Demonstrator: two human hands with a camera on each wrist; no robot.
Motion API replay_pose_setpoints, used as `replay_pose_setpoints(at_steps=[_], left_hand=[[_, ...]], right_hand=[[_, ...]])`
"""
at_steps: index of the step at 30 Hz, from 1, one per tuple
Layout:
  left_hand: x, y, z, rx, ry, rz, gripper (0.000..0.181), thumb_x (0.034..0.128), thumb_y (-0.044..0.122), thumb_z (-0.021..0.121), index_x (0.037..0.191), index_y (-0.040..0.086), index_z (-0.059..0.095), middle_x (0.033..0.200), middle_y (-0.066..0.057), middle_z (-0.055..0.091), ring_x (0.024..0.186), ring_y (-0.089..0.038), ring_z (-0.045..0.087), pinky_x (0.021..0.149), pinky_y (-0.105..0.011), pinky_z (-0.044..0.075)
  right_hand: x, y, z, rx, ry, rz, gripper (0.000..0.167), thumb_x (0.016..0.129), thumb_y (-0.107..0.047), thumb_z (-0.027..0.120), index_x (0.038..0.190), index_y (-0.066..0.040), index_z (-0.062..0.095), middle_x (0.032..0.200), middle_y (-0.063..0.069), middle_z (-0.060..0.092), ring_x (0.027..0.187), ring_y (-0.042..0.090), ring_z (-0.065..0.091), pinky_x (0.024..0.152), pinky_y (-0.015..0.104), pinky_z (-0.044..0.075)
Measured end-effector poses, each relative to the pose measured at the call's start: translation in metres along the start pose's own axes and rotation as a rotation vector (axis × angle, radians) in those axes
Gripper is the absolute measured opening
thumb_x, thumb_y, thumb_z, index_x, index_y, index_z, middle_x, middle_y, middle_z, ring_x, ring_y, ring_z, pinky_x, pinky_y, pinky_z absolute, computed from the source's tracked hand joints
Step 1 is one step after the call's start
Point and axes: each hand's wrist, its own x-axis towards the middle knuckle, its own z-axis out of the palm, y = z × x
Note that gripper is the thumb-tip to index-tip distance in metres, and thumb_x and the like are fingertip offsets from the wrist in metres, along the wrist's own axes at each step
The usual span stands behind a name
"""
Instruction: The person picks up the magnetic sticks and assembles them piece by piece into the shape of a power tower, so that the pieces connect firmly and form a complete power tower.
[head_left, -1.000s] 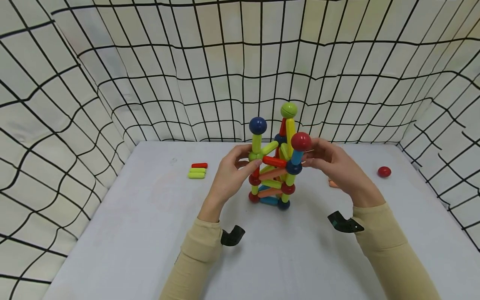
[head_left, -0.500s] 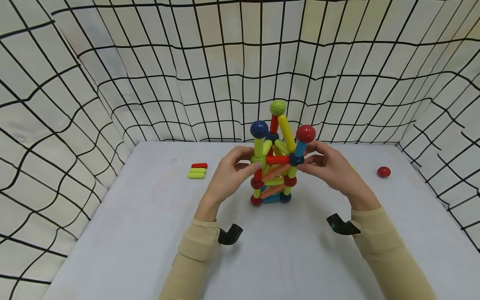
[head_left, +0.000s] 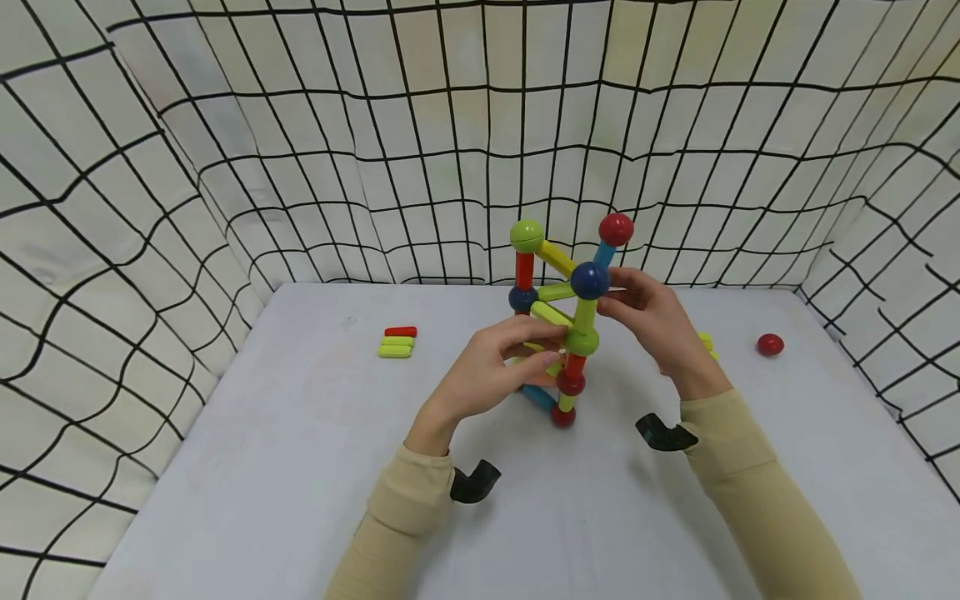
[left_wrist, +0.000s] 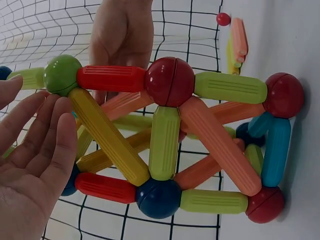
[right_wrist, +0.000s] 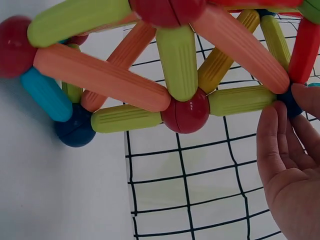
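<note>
A tower of magnetic sticks and balls (head_left: pixel 585 317) stands on the white table, a corner facing me. Its tops are a dark blue ball (head_left: pixel 590 280), a red ball (head_left: pixel 617 230) and a green ball (head_left: pixel 527 237). At a lower green ball (left_wrist: pixel 62 75), my left hand (head_left: pixel 487 367) touches the tower with nearly straight fingers, the thumb apart from them. My right hand (head_left: pixel 652 325) pinches a dark blue ball (right_wrist: pixel 287 102) on the tower's right side between thumb and fingers; in the head view that ball is hidden.
Left of the tower lie a red stick (head_left: pixel 401 332) and two green sticks (head_left: pixel 395 352). Yellow sticks (head_left: pixel 707 340) show partly behind my right wrist. A loose red ball (head_left: pixel 769 344) rests farther right. Black netting (head_left: pixel 487 158) over white cloth surrounds the table.
The tower has turned: its dark blue-topped column swung right and toward me, and the green-topped one swung left. My left hand moved right with it, its grip loosening. The right hand shifted slightly.
</note>
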Motion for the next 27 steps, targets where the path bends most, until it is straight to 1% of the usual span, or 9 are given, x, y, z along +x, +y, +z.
replay_pose_setpoints(at_steps=[5,8,10,16,17,19,21,24,27], left_hand=[[0.001,0.003,0.005,0.015,-0.007,-0.006,0.032,0.0961,0.015,0.063,0.127,0.006,0.063,0.12,-0.002,0.063,0.107,-0.011,0.059,0.089,-0.031,0.053],[0.001,0.003,0.004,0.003,0.05,0.005,0.027,0.0971,0.013,0.061,0.123,0.006,0.064,0.118,-0.003,0.064,0.104,-0.012,0.061,0.089,-0.034,0.053],[0.001,0.001,0.002,-0.008,0.131,0.026,0.023,0.0974,0.01,0.06,0.12,0.004,0.064,0.115,-0.005,0.065,0.101,-0.014,0.062,0.088,-0.035,0.053],[0.004,-0.01,-0.001,-0.038,0.467,0.044,0.02,0.0969,0.008,0.06,0.115,0.0,0.062,0.112,-0.011,0.062,0.101,-0.019,0.06,0.087,-0.033,0.052],[0.004,-0.008,0.0,-0.043,0.508,0.032,0.021,0.0965,0.007,0.061,0.116,-0.002,0.061,0.113,-0.013,0.06,0.103,-0.022,0.059,0.088,-0.035,0.052],[0.005,-0.012,-0.001,-0.044,0.56,0.021,0.026,0.0957,0.007,0.062,0.12,-0.002,0.059,0.117,-0.013,0.058,0.108,-0.022,0.056,0.092,-0.038,0.05],[0.006,-0.014,-0.001,-0.057,0.562,0.001,0.031,0.0953,0.006,0.062,0.125,-0.002,0.057,0.124,-0.014,0.057,0.114,-0.022,0.054,0.095,-0.039,0.048],[0.007,-0.009,-0.001,-0.077,0.509,-0.028,0.036,0.0952,0.002,0.061,0.13,-0.005,0.054,0.13,-0.016,0.056,0.122,-0.025,0.053,0.101,-0.039,0.046],[0.007,0.002,-0.001,-0.093,0.468,-0.053,0.037,0.0946,-0.002,0.059,0.131,-0.009,0.052,0.13,-0.021,0.056,0.123,-0.029,0.053,0.102,-0.04,0.046]], right_hand=[[0.005,0.001,0.0,0.004,-0.013,-0.001,0.051,0.095,-0.032,0.064,0.14,-0.011,0.051,0.13,0.01,0.057,0.122,0.025,0.053,0.106,0.05,0.04],[0.004,0.002,-0.002,0.008,-0.01,0.011,0.051,0.095,-0.033,0.065,0.14,-0.014,0.051,0.131,0.008,0.058,0.122,0.023,0.054,0.106,0.049,0.04],[0.002,0.004,-0.006,0.005,-0.006,0.025,0.05,0.095,-0.034,0.065,0.139,-0.016,0.052,0.131,0.006,0.058,0.12,0.022,0.056,0.106,0.048,0.04],[-0.017,0.025,-0.032,-0.096,-0.003,0.094,0.052,0.095,-0.044,0.06,0.14,-0.019,0.05,0.136,0.002,0.055,0.119,0.021,0.057,0.103,0.037,0.045],[-0.021,0.03,-0.038,-0.121,-0.003,0.11,0.053,0.095,-0.045,0.059,0.141,-0.019,0.049,0.137,0.002,0.055,0.121,0.021,0.056,0.103,0.037,0.045],[-0.029,0.04,-0.051,-0.176,-0.002,0.148,0.055,0.095,-0.048,0.058,0.141,-0.02,0.049,0.138,0.001,0.054,0.123,0.019,0.053,0.099,0.027,0.045],[-0.038,0.049,-0.063,-0.233,-0.003,0.168,0.057,0.096,-0.048,0.057,0.142,-0.017,0.048,0.14,0.004,0.053,0.126,0.021,0.051,0.098,0.026,0.045],[-0.051,0.06,-0.078,-0.331,-0.022,0.183,0.056,0.098,-0.044,0.055,0.143,-0.012,0.047,0.14,0.011,0.051,0.128,0.03,0.047,0.097,0.032,0.045],[-0.061,0.07,-0.088,-0.441,-0.052,0.177,0.054,0.1,-0.039,0.054,0.142,-0.006,0.047,0.14,0.019,0.05,0.126,0.039,0.046,0.097,0.052,0.044]])
